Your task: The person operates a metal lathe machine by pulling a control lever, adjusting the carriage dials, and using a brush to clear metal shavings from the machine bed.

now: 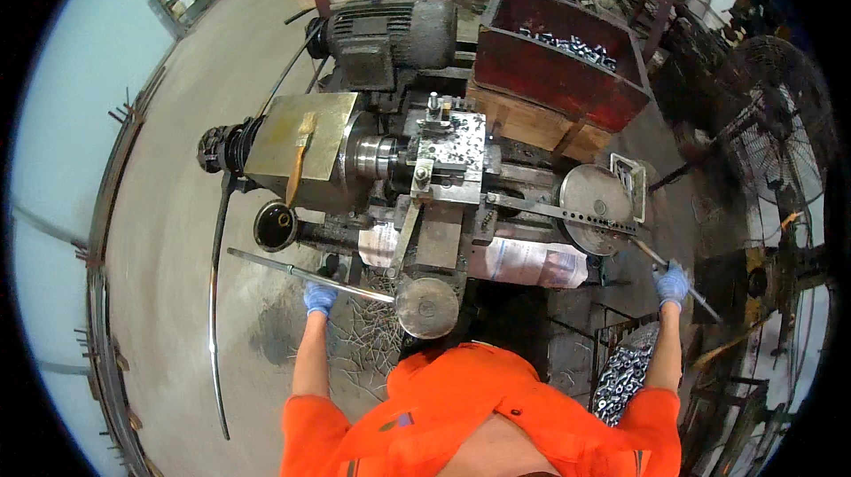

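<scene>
My left hand (pixel 320 298), in a blue glove with dark finger parts, is closed around a long steel rod (pixel 266 260). This rod has a collar partway along, and one end reaches the small round disc (pixel 427 307) at the front of the lathe. Farther right, my right hand (pixel 672 286), also in a blue glove, grips a slim metal lever (pixel 706 307). The lever slants up toward a flat bar with holes (pixel 572 212) lying across a large round disc (pixel 598 202). Between the hands stands the machine's tool block (pixel 454 142), dotted with dark chips, beside the shiny chuck (pixel 377 158).
A wooden-handled brush (pixel 298 158) rests on the headstock cover (pixel 275 127), above a cup of dark liquid (pixel 276 226). Behind are a motor (pixel 390 34) and a red bin of metal parts (pixel 558 60). Nuts fill a basket (pixel 623 384) by my right arm. A fan (pixel 771 113) stands right.
</scene>
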`<act>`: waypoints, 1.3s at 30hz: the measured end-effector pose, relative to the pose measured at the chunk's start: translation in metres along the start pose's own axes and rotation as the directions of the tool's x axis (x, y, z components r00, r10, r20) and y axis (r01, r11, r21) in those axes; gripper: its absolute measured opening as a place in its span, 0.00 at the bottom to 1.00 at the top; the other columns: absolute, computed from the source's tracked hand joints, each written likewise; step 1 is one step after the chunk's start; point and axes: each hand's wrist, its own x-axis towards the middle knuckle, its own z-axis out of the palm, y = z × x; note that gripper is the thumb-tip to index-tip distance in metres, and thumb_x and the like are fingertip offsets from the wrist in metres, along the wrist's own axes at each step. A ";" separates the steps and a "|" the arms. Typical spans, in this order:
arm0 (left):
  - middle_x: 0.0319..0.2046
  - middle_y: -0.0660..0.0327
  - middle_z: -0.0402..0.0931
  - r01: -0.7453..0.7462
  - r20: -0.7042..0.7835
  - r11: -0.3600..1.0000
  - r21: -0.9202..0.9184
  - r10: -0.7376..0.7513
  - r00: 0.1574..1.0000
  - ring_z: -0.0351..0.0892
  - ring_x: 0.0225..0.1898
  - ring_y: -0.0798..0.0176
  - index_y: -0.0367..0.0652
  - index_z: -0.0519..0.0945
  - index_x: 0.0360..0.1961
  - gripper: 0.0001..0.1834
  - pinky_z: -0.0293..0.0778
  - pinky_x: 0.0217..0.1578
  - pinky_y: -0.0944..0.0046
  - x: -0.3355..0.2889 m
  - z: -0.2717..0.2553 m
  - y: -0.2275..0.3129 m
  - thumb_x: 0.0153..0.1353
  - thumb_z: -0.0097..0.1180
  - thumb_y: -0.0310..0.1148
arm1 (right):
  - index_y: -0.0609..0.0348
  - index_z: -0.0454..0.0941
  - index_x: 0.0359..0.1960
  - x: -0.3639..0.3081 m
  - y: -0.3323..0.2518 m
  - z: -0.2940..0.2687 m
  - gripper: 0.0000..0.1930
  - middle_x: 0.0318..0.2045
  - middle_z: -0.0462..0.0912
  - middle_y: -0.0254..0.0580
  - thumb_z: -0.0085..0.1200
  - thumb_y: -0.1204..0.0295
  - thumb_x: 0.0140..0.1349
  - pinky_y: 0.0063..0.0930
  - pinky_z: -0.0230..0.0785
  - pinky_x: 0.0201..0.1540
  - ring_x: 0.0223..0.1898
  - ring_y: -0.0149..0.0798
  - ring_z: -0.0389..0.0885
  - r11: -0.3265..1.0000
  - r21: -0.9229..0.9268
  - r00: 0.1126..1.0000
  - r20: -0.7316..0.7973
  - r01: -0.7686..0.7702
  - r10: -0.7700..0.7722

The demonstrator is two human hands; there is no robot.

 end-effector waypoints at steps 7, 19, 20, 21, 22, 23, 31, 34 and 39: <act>0.43 0.49 0.76 -0.132 0.030 0.987 0.091 0.129 0.991 0.75 0.45 0.47 0.45 0.76 0.46 0.25 0.70 0.46 0.53 0.051 -0.009 -0.039 0.54 0.46 0.51 | 0.55 0.77 0.36 -0.068 0.009 -0.006 0.24 0.34 0.80 0.51 0.56 0.49 0.47 0.42 0.68 0.43 0.38 0.54 0.77 0.986 0.137 0.990 0.116 -0.092 0.076; 0.25 0.58 0.75 0.231 0.115 0.505 -0.832 -0.251 0.961 0.75 0.25 0.60 0.39 0.74 0.38 0.14 0.74 0.22 0.61 0.017 -0.066 -0.100 0.59 0.50 0.39 | 0.64 0.80 0.31 -0.110 0.200 0.065 0.19 0.32 0.80 0.59 0.54 0.58 0.46 0.45 0.71 0.40 0.37 0.58 0.78 0.953 0.040 0.915 0.295 -0.299 0.275; 0.22 0.57 0.75 0.108 0.012 0.248 -0.963 -0.359 0.933 0.75 0.23 0.61 0.40 0.74 0.34 0.15 0.73 0.18 0.63 0.001 -0.083 -0.084 0.60 0.50 0.42 | 0.65 0.80 0.30 -0.109 0.183 0.050 0.20 0.31 0.80 0.59 0.54 0.58 0.45 0.44 0.71 0.40 0.37 0.57 0.79 0.952 0.009 0.930 0.219 -0.306 0.296; 0.23 0.56 0.75 0.124 -0.021 0.275 -0.953 -0.471 0.882 0.73 0.16 0.63 0.41 0.74 0.36 0.23 0.72 0.16 0.66 0.002 -0.096 -0.085 0.60 0.47 0.53 | 0.63 0.80 0.30 -0.107 0.199 0.061 0.18 0.31 0.80 0.58 0.54 0.59 0.44 0.43 0.72 0.40 0.37 0.57 0.79 0.951 0.016 0.921 0.257 -0.308 0.294; 0.23 0.56 0.75 0.059 -0.048 0.178 -0.982 -0.542 0.839 0.72 0.15 0.63 0.42 0.74 0.35 0.23 0.71 0.16 0.66 0.005 -0.113 -0.072 0.59 0.48 0.54 | 0.63 0.81 0.29 -0.108 0.210 0.073 0.18 0.30 0.80 0.58 0.54 0.60 0.43 0.43 0.72 0.39 0.36 0.57 0.79 0.948 -0.011 0.919 0.242 -0.318 0.311; 0.22 0.56 0.75 -0.019 -0.077 0.098 -0.995 -0.632 0.771 0.71 0.14 0.63 0.42 0.74 0.34 0.23 0.71 0.15 0.66 -0.006 -0.132 -0.062 0.58 0.50 0.54 | 0.63 0.80 0.29 -0.104 0.201 0.066 0.18 0.30 0.80 0.58 0.55 0.61 0.43 0.43 0.72 0.39 0.35 0.58 0.79 0.943 0.002 0.916 0.239 -0.333 0.323; 0.18 0.54 0.75 -0.102 -0.025 -0.041 -0.994 -0.822 0.570 0.71 0.11 0.63 0.32 0.72 0.29 0.16 0.67 0.11 0.65 0.024 -0.148 0.025 0.54 0.58 0.37 | 0.65 0.79 0.28 -0.158 0.195 0.058 0.23 0.30 0.80 0.60 0.60 0.54 0.41 0.43 0.70 0.39 0.38 0.56 0.79 0.925 0.066 0.879 0.344 -0.374 0.331; 0.17 0.53 0.75 -0.028 -0.051 0.043 -0.999 -0.833 0.551 0.72 0.11 0.62 0.31 0.71 0.28 0.14 0.67 0.11 0.63 0.026 -0.149 0.026 0.53 0.57 0.34 | 0.68 0.78 0.29 -0.159 0.198 0.049 0.22 0.32 0.80 0.61 0.59 0.58 0.40 0.41 0.71 0.40 0.39 0.56 0.79 0.940 -0.007 0.881 0.345 -0.342 0.323; 0.17 0.53 0.75 -0.043 -0.092 0.082 -0.996 -0.798 0.596 0.71 0.11 0.63 0.31 0.71 0.29 0.11 0.66 0.10 0.64 0.029 -0.141 0.023 0.54 0.55 0.31 | 0.64 0.78 0.31 -0.162 0.214 0.072 0.22 0.33 0.80 0.58 0.63 0.58 0.39 0.40 0.70 0.43 0.40 0.54 0.78 0.913 -0.012 0.850 0.359 -0.408 0.385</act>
